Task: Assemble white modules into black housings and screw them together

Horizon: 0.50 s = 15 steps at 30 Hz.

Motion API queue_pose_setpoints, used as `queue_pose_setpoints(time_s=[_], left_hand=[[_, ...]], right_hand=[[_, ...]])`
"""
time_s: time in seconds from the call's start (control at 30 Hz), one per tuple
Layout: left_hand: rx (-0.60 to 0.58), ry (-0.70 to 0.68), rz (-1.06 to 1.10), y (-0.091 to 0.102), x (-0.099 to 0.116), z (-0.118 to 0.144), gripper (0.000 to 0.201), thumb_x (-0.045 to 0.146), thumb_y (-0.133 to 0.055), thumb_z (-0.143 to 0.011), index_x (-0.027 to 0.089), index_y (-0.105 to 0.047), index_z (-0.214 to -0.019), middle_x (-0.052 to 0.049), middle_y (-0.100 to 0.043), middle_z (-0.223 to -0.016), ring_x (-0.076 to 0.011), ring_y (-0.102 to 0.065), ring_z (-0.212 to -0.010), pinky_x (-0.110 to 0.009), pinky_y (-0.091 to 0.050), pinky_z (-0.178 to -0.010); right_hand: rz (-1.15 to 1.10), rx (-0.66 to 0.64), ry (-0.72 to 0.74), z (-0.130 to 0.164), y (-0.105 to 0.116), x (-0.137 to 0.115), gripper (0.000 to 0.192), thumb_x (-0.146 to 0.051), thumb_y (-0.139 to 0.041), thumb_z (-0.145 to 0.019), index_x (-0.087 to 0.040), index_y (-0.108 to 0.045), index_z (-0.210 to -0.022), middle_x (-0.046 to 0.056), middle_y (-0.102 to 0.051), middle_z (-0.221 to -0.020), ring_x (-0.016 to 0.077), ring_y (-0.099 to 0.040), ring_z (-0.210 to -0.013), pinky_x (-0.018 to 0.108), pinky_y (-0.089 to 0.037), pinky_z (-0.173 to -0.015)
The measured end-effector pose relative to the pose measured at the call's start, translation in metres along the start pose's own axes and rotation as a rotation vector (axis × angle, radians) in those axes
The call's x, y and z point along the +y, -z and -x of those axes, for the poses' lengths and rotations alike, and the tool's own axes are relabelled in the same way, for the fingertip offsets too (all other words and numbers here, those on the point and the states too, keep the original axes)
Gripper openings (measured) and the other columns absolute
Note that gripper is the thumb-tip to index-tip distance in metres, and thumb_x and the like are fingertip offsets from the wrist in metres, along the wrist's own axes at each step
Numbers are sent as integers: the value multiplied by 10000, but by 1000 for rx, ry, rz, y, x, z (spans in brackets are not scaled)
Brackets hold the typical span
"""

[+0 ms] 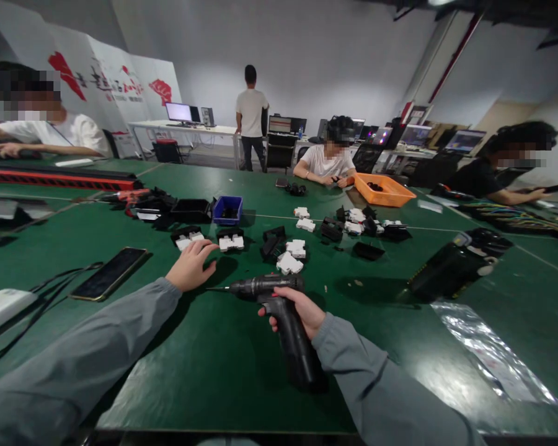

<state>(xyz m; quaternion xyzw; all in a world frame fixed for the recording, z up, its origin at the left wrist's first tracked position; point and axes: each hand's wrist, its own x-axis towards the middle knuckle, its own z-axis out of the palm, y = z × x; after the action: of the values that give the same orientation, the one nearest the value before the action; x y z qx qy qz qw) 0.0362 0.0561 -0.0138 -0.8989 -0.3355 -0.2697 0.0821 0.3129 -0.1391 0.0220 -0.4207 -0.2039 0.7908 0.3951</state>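
I see a matte black electric screwdriver [279, 310] in my right hand [302, 310], near the middle of the green table [223, 371]. Its body is pistol-shaped: a thick, smooth grip running toward me and a short barrel pointing left, ending in a thin metal bit. My fingers are wrapped tight around the grip just below the barrel, and the grey sleeve comes in from the lower right with the wrist bent slightly inward.

My left hand [191, 265] lies just left of the bit tip, palm down on the tabletop, fingers loosely spread and holding nothing, though I cannot tell how firmly it presses. Its fingertips reach toward a small white and black plastic block [231, 241] just beyond them. More of these blocky white parts [289, 263] sit in a loose cluster just beyond the tool, mixed with black housings.

The table has a smooth, slightly glossy mat that shows glare on the near right, where a crinkled clear plastic bag [488, 353] lies. A dark glass-faced phone [108, 274] lies flat to the left, a small blue bin [227, 209] stands farther off, and an orange tray [384, 189] sits far right beside a seated person.
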Motion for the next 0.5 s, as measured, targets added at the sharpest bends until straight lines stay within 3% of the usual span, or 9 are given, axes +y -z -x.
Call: queue_pose_setpoints(time_s=[0.13,0.27,0.33,0.5], left_hand=[[-16,-51,113,6,2,14,280,229,-527,-858,181,-615,-1119,-134,-564,-1174,-290,-528,-1091,-455,-456,-977],[-47,-68,172,8,4,12,263,202,-510,-861,175,-626,-1096,-123,-575,-1138,-269,-530,-1072,-434,-456,-949],[-56,-67,188,7,4,11,249,206,-504,-867,166,-631,-1078,-121,-583,-1113,-259,-537,-1043,-419,-461,-921],[-73,-79,227,5,3,10,212,209,-495,-877,165,-638,-1026,-105,-610,-1058,-239,-557,-995,-390,-455,-877]], right_hand=[[263,101,-127,16,31,-25,414,-442,-455,-977,-81,-634,-1072,140,-741,-907,133,-658,-560,242,-548,-530],[726,328,-106,38,70,-52,472,-564,-568,-903,-103,-661,-865,87,-700,-700,143,-644,-555,238,-528,-525],[912,372,-95,49,86,-63,487,-613,-620,-845,-127,-640,-824,72,-696,-700,151,-644,-573,255,-524,-549],[1357,591,-16,72,107,-82,558,-701,-540,-829,-155,-634,-765,85,-704,-738,205,-650,-658,312,-487,-609]])
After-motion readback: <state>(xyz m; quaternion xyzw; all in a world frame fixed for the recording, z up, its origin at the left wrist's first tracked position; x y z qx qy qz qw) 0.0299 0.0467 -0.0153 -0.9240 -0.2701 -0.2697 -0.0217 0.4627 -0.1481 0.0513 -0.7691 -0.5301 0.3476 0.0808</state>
